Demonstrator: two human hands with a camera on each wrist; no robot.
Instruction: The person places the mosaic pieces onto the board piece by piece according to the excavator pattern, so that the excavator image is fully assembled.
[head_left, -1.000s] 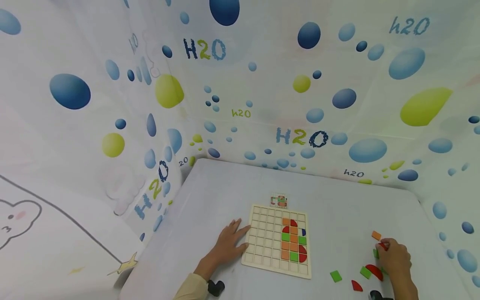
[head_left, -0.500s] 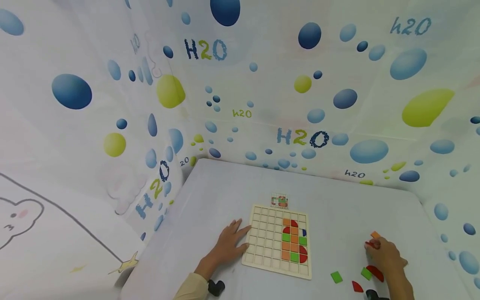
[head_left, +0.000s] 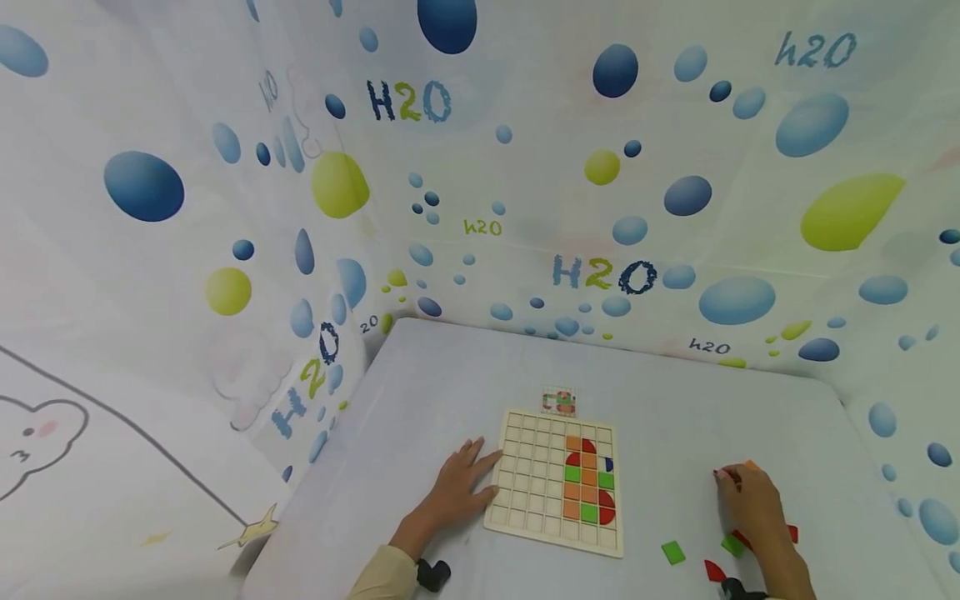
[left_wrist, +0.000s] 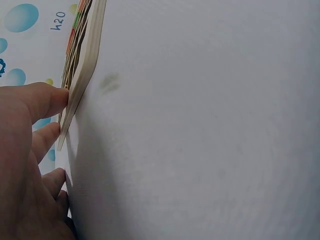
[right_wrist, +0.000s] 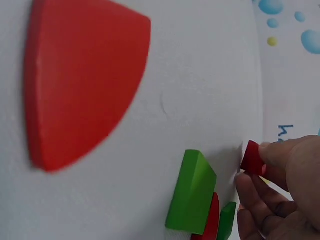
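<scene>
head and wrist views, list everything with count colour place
table: 1, white, lower half
backdrop: count unclear, white with spots and lettering, around table
grid board: 1, pale wood, mid-table
card: 1, multicoloured, beyond board
orange squares: 6, orange, board's right half
green squares: 3, green, same
red pieces: 4, red, same
blue piece: 1, blue, same
loose green pieces: at least 2, green, right
loose red pieces: at least 2, red, right
loose orange piece: 1, orange, right, mostly hidden
held red piece: 1, red, in right hand
black devices: 2, black, at wrists
sleeve: 1, beige, left arm
left hand: 1, bare, at board's left edge
right hand: 1, bare, at right
</scene>
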